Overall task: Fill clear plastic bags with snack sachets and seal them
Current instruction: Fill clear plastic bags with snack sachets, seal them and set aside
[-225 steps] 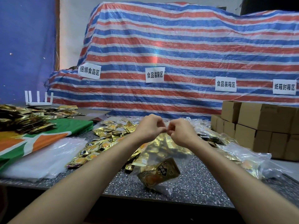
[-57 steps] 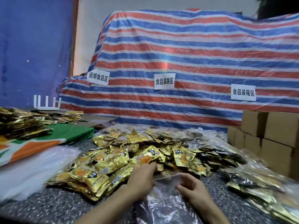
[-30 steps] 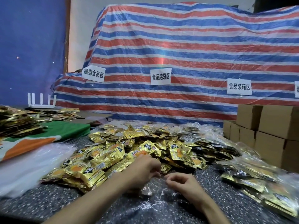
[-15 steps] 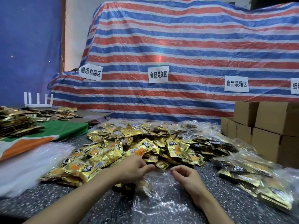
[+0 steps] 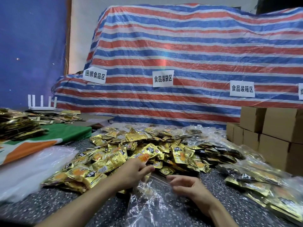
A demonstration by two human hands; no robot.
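Head view. Checker: List it, starting far left of the left grip.

Clerk: Item 1, stack of empty bags (image 5: 32,171), flat on the worktop (image 5: 49,208), well left of the left grip. Item 2, sachet pile (image 5: 147,149), gold foil, loose, just beyond both grips, its near edge at the left grip's fingertips.

Checker: And the grips?

Clerk: Item 3, left grip (image 5: 133,174): fingers curled, thumb out, apparently pinching the left corner of the bag mouth. Item 4, clear bag (image 5: 152,208): on the worktop between and below the grips, mouth towards the pile; contents, if any, unclear through the glare. Item 5, right grip (image 5: 188,188): fingers loosely curled at the right of the mouth. Whether it has hold of the film I cannot tell, as the plastic is see-through. Item 6, filled bags (image 5: 262,181), right of the right grip, with cardboard boxes (image 5: 278,128) beyond them.

Checker: Step in hand?

Clerk: Opening the mouth, by my reading. To do it well: take one layer of film per grip. Draw the layers apart rather than sideways. Hold the mouth wide and low beside the pile. Then one grip holds while the other feeds sachets in flat. Leave the top strip free for sealing.
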